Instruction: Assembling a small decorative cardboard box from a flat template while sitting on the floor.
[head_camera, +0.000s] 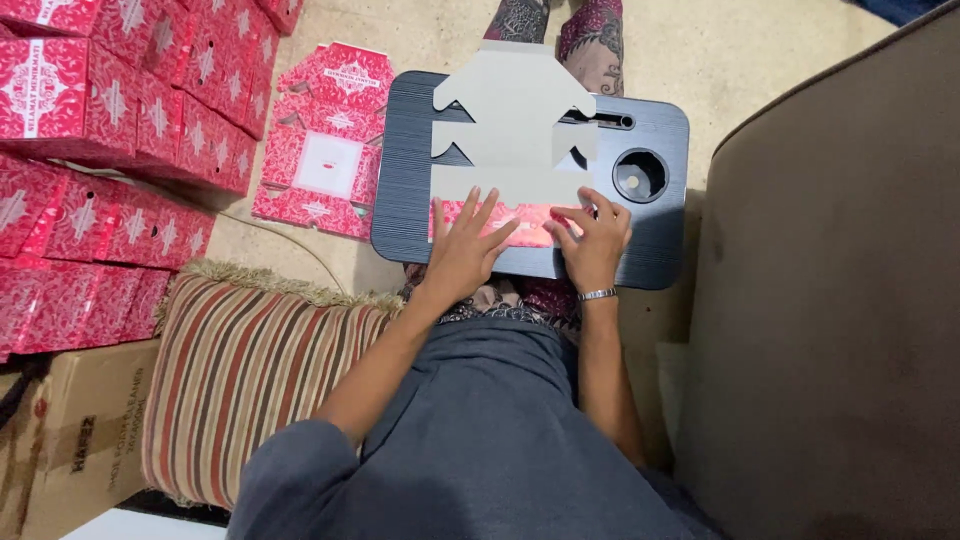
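We look steeply down from a single head-worn camera, close over a dark lap tray (655, 235) at centre. Our view faces forward toward twelve o'clock, stacked red boxes (110, 110) at ten o'clock, what seems a sofa (830, 300) at three.

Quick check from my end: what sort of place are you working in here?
Probably a home floor used for box folding. Both hands press a flat box blank on a dark lap tray; folded red boxes are stacked beside a striped cushion.
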